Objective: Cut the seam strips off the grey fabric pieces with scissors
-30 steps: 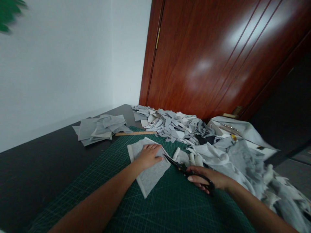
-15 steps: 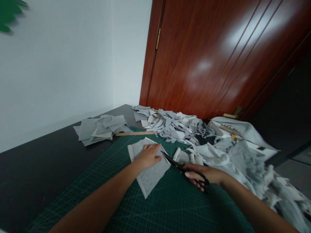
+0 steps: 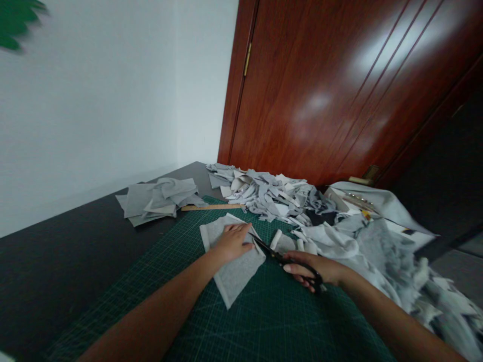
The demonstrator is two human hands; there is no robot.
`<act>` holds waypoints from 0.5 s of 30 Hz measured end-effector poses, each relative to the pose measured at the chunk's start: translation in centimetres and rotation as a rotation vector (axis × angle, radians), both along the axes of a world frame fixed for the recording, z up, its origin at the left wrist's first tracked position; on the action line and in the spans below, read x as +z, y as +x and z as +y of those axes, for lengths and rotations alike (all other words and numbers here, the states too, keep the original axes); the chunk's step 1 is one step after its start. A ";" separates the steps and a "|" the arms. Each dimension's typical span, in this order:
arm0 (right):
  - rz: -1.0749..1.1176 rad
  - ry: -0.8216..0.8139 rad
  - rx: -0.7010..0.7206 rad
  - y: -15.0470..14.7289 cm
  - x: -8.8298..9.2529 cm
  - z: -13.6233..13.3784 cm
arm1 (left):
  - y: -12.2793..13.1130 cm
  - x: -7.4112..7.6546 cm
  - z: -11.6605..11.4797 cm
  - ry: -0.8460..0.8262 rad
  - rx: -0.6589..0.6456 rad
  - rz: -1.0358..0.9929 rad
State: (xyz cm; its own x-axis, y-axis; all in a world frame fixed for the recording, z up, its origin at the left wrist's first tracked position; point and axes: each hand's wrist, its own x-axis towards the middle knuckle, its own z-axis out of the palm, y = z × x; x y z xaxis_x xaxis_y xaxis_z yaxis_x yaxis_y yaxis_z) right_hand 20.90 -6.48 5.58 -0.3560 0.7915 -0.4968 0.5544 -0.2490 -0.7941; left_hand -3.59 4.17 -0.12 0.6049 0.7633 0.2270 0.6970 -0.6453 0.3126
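Note:
My left hand (image 3: 232, 242) lies flat, palm down, on a grey fabric piece (image 3: 236, 271) spread on the green cutting mat (image 3: 260, 322). Black scissors (image 3: 281, 258) are gripped in my right hand (image 3: 315, 269), fingers through the handles. The blades are parted and their tips sit at the right edge of the fabric piece, just beside my left thumb.
A heap of grey fabric scraps (image 3: 267, 193) lies behind the mat, and a bigger mass of grey cloth (image 3: 377, 251) fills the right. A stack of cut grey pieces (image 3: 158, 200) rests on the dark table (image 3: 56, 266) at the left. A wooden ruler (image 3: 209, 206) lies along the mat's far edge. A brown door (image 3: 339, 85) stands behind.
My right hand has slid the scissors left and forward along the fabric's right edge. My left hand stays pressed on the piece.

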 end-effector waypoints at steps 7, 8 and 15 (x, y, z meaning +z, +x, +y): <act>-0.011 0.009 -0.024 0.4 -0.1 -0.9 | 0.2 -0.2 -0.2 0.010 0.020 -0.004; -0.009 0.008 -0.030 0.6 -0.2 -1.1 | 0.3 -0.3 -0.2 0.013 0.023 -0.007; 0.060 -0.053 -0.047 1.3 -0.3 -1.7 | 0.5 -0.5 -0.5 -0.009 0.043 -0.029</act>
State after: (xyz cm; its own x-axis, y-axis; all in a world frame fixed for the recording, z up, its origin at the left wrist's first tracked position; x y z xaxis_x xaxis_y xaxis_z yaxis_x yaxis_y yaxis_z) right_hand 22.20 -8.16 5.25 -0.3494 0.7812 -0.5173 0.4927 -0.3164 -0.8106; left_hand -3.08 3.67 -0.59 0.5652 0.7901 0.2371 0.7144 -0.6125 0.3382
